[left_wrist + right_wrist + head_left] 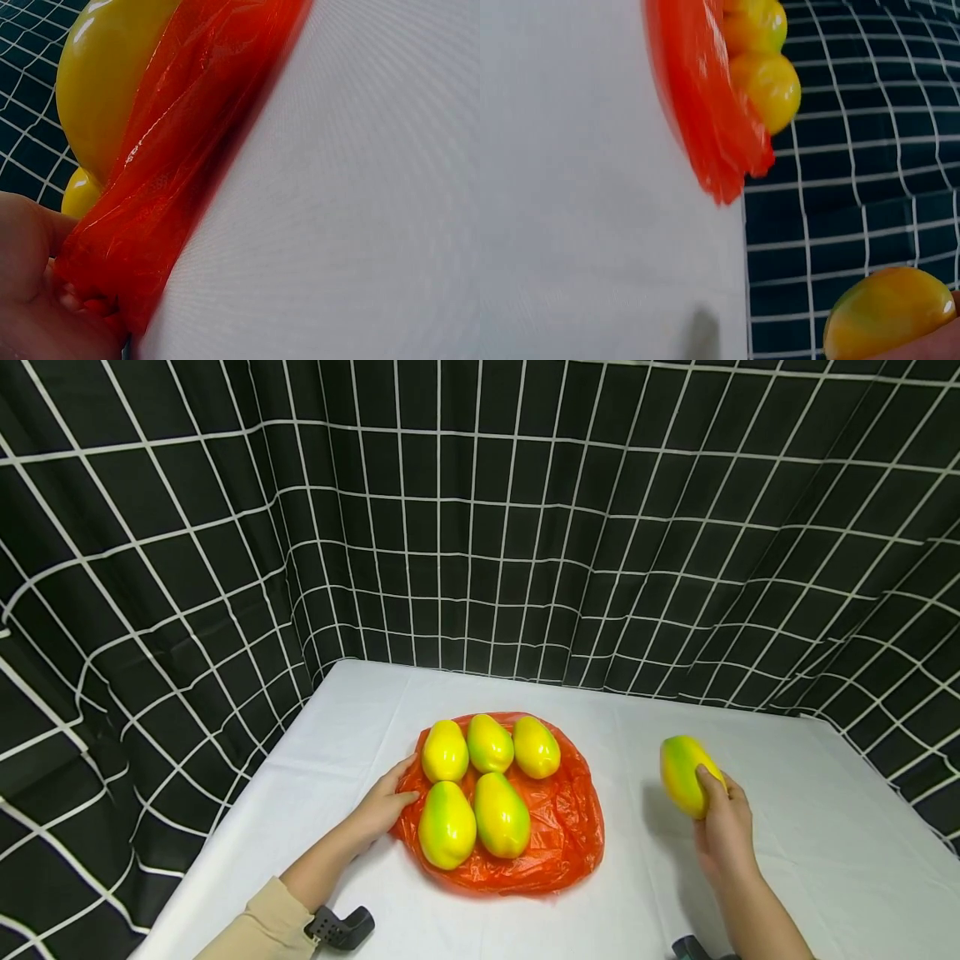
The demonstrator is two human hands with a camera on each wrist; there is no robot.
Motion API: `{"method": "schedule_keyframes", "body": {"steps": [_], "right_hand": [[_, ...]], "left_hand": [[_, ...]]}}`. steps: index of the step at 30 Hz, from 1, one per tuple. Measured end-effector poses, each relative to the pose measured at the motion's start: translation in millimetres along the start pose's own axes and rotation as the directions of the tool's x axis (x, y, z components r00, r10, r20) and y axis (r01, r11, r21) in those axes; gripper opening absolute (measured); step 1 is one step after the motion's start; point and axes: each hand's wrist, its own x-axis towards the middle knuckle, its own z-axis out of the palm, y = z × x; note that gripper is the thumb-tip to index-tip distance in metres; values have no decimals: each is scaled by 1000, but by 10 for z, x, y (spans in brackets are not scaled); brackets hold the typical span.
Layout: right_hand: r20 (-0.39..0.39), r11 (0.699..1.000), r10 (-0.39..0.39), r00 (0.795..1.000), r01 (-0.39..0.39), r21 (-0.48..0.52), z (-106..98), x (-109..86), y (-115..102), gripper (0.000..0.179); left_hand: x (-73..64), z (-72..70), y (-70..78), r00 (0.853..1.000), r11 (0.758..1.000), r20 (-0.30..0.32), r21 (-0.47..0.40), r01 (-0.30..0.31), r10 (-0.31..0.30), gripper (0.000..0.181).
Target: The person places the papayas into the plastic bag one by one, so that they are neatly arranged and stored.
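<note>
My right hand (726, 827) holds a glossy yellow-green papaya (684, 775) above the white table, well to the right of the bag. In the right wrist view the held papaya (889, 311) shows at the lower right, with fingers along its underside. A crumpled red plastic bag (562, 827) lies spread at the table's middle. On it rest several more papayas (447, 825), three in the back row and two in front. At the bag's left edge, my left hand (381, 806) pinches the red plastic; in the left wrist view the film (150, 202) bunches between thumb and fingers.
A white cloth (630, 893) covers the table. Black curtains with a white grid (480, 527) hang behind and along both sides. Dark wrist straps (341, 928) sit on the forearms near the front.
</note>
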Motion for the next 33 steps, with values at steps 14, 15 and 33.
{"method": "schedule_keyframes", "body": {"steps": [14,15,33], "right_hand": [[179,995,-24,984,40,-86,418,-392,218,70],[188,996,-22,982,39,-85,440,-413,231,70],[231,986,-8,973,45,-158,841,-697,494,72]], "left_hand": [[26,7,-31,1000,1000,-10,-9,-12,12,61],[25,7,-30,1000,1000,-8,-9,-10,10,61],[15,3,-38,1000,1000,-5,0,0,0,61]]}}
